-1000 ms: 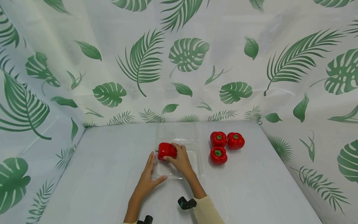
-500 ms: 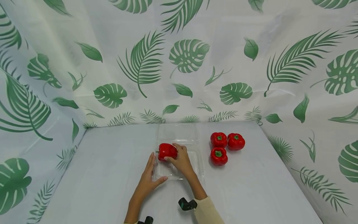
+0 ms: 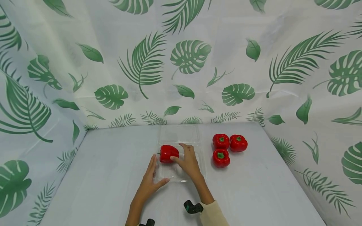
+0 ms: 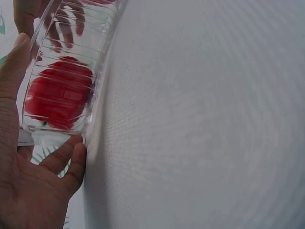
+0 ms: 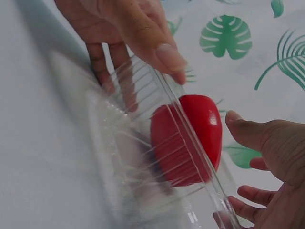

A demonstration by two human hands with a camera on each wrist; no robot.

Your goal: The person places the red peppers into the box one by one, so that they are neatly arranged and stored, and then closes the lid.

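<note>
A red bell pepper (image 3: 168, 153) lies on its side in the clear plastic clamshell container (image 3: 195, 175), its stem pointing left. My right hand (image 3: 190, 161) is just right of the pepper, thumb and fingers spread; the right wrist view shows a gap between this hand (image 5: 281, 171) and the pepper (image 5: 205, 129). Along the container's left wall run the straight fingers of my left hand (image 3: 148, 180), with the thumb by the front edge. In the left wrist view the left hand's (image 4: 38, 191) fingertips touch the container's end, and the pepper (image 4: 59, 95) shows through the ribbed wall.
Three more red bell peppers stand upright in a cluster right of the container: back left (image 3: 221, 141), back right (image 3: 238, 143) and front (image 3: 221, 158). The container's raised lid (image 3: 179, 133) lies folded back toward the leaf-print curtain (image 3: 186, 91).
My right hand has let go of the bell pepper, its fingers spreading and drawing back to the right. The pepper stays where it was in the container; my left hand has not moved.
</note>
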